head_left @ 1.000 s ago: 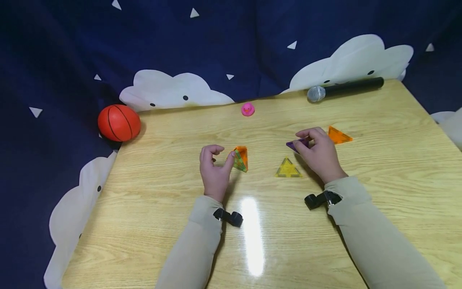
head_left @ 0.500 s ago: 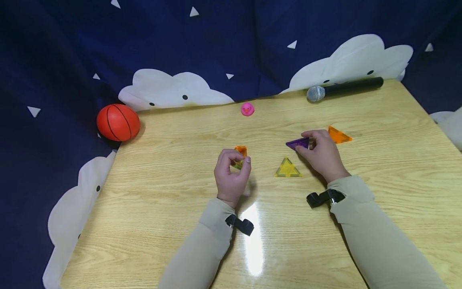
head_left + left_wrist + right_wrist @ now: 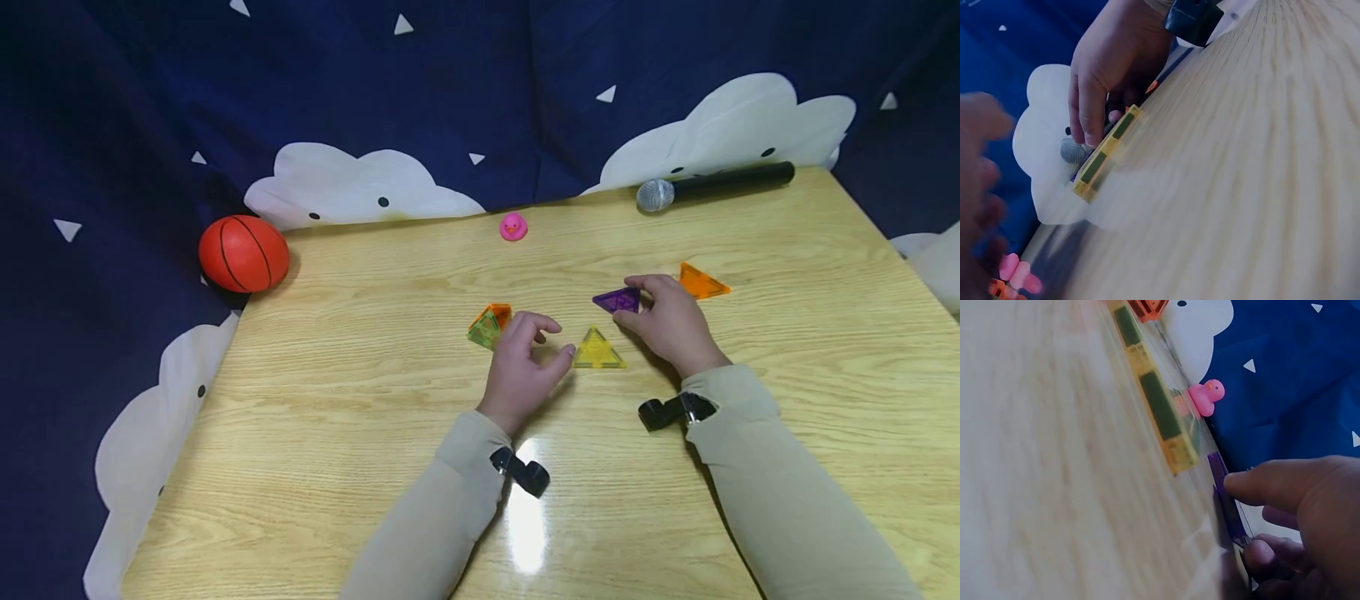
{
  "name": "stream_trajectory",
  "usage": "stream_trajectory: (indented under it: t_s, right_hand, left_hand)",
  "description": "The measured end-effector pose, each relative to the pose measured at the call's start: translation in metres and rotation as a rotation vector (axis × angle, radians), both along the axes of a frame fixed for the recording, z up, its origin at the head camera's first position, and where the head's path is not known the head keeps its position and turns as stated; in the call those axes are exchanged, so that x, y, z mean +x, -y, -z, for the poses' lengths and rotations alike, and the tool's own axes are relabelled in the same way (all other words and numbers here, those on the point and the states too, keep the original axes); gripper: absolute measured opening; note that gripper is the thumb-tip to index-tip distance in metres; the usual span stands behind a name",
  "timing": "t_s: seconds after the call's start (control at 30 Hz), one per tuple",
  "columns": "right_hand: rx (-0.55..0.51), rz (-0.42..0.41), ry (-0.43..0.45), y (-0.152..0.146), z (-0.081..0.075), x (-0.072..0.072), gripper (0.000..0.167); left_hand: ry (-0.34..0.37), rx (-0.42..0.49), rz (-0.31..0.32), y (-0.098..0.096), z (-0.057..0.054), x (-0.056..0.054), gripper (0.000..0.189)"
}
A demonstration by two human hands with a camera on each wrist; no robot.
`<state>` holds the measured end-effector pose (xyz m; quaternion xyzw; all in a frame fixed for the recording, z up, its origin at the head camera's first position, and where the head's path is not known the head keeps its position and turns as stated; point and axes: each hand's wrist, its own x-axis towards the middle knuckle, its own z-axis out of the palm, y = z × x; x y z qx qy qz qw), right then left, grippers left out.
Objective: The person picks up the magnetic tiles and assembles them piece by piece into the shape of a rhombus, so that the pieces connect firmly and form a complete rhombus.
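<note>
Dark blue backdrop (image 3: 510, 92) with white clouds stands beyond the yellow tile (image 3: 597, 352); the wood-grain bench (image 3: 337, 400) runs beneath it. Your left grip (image 3: 521, 371) has shifted rightward off the green-and-orange pair (image 3: 485, 332) and sits just left of the yellow tile, wide, holding nothing; contact unclear. Judgement: the pair, further left, needs no support. Your right grip (image 3: 667, 323) pinches the purple tile (image 3: 618, 301), beyond the yellow tile.

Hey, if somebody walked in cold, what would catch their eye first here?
Probably the red ball at the left edge of the table, bright beside the dark blue curtain. Then, mid-table, the right hand pinching a purple tile, with the left hand near a yellow tile. The pink duck sits toward the back.
</note>
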<state>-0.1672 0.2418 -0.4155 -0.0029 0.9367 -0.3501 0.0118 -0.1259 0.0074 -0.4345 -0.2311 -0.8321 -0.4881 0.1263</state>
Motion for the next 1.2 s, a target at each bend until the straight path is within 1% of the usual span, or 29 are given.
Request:
stream_trajectory:
  t_s: [0.1,0.17,0.23,0.33,0.53,0.67,0.8,0.97,1.03,1.2]
  right_hand:
    - [0.008,-0.016,0.018,-0.001,-0.001,-0.001,0.061]
    - [0.007,-0.026,0.032,-0.002,-0.001,-0.001,0.062]
    - [0.003,-0.030,0.040,-0.002,-0.002,-0.001,0.062]
    - [-0.005,-0.029,0.041,-0.002,-0.002,-0.001,0.058]
    - [-0.062,-0.015,-0.001,0.002,0.000,0.003,0.047]
    - [-0.103,0.000,-0.025,0.006,0.002,0.006,0.045]
    - [-0.120,0.033,-0.031,0.008,0.003,0.009,0.049]
    - [-0.099,0.064,-0.060,0.005,0.004,0.012,0.063]
    - [-0.086,0.071,-0.065,0.004,0.004,0.014,0.066]
    - [-0.092,0.075,-0.063,0.001,0.004,0.019,0.060]
  left_hand:
    - [0.119,-0.205,0.020,-0.004,-0.001,0.001,0.039]
    - [0.164,-0.332,0.019,-0.007,-0.002,0.002,0.045]
    - [0.179,-0.400,0.011,-0.011,-0.003,0.002,0.049]
    - [0.182,-0.458,-0.015,-0.015,-0.005,0.003,0.050]
    - [0.145,-0.518,-0.062,-0.022,-0.005,0.002,0.044]
    - [0.140,-0.535,-0.081,-0.024,-0.007,0.001,0.040]
    - [0.143,-0.553,-0.092,-0.026,-0.007,0.001,0.038]
    - [0.141,-0.548,-0.094,-0.029,-0.008,0.000,0.035]
    - [0.140,-0.542,-0.095,-0.030,-0.008,0.000,0.035]
    - [0.133,-0.535,-0.106,-0.031,-0.009,0.000,0.034]
